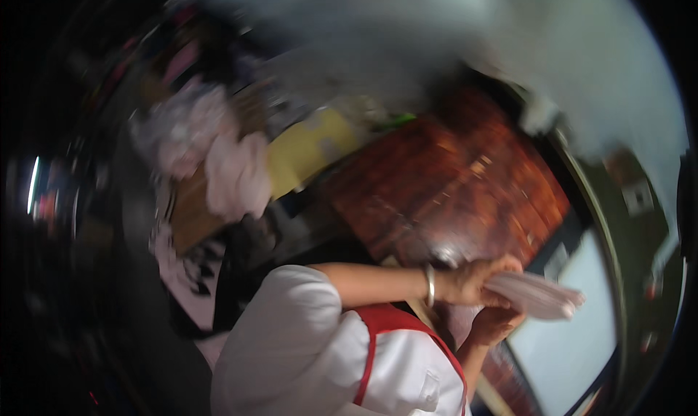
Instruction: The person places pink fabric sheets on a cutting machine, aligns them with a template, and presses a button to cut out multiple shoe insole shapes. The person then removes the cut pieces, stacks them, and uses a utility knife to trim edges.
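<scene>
A flat, layered bundle of pale pink cloth-like pieces (538,294) is held out at the right side of the head view. My left hand (476,281), with a silvery bracelet at its wrist, is closed around the near end of the bundle. Just below it, my right hand (498,324) is closed with its fingers against the bundle's underside. The bundle's far end sticks out free of both hands. Motion blur hides its finer detail, so I cannot make out exactly what the pieces are.
Past my left arm lies a glossy red-brown wooden surface (451,183). A white panel (582,314) sits beyond the bundle at the right. Toward the left are a yellow sheet (309,150), crumpled pink fabric (240,172) and a clear plastic bag (193,125).
</scene>
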`<action>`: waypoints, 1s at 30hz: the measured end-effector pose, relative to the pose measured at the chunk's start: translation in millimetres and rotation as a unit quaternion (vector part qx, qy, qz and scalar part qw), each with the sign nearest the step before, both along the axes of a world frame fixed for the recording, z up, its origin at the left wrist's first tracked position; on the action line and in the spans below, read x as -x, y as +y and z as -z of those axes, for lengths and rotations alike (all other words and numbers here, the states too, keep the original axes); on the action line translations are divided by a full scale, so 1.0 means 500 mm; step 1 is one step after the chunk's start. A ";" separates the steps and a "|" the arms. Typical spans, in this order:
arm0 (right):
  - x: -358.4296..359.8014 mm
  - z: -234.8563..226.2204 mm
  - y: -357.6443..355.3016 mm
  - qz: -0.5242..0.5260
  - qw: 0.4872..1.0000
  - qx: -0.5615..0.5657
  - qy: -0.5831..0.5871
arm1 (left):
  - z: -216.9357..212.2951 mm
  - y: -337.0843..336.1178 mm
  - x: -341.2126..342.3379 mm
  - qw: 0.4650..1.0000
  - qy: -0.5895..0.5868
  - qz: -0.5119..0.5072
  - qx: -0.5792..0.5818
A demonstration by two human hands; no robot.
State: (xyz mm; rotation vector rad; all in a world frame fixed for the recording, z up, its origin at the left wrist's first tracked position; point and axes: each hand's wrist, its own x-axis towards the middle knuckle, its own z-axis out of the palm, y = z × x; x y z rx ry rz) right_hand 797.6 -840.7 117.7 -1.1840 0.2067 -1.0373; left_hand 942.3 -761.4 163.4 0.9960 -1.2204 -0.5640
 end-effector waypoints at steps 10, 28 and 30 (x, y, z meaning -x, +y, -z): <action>-0.141 -0.129 0.082 -0.034 0.991 0.116 -0.055 | -0.063 0.166 -0.126 0.989 0.005 -0.102 0.103; -0.421 -0.074 0.520 -0.339 0.683 0.275 0.585 | 0.205 0.782 -0.426 0.835 -0.098 -0.477 -0.257; -0.418 -0.072 0.538 -0.305 0.711 0.144 0.617 | 0.262 0.832 -0.412 0.749 -0.100 -0.523 -0.394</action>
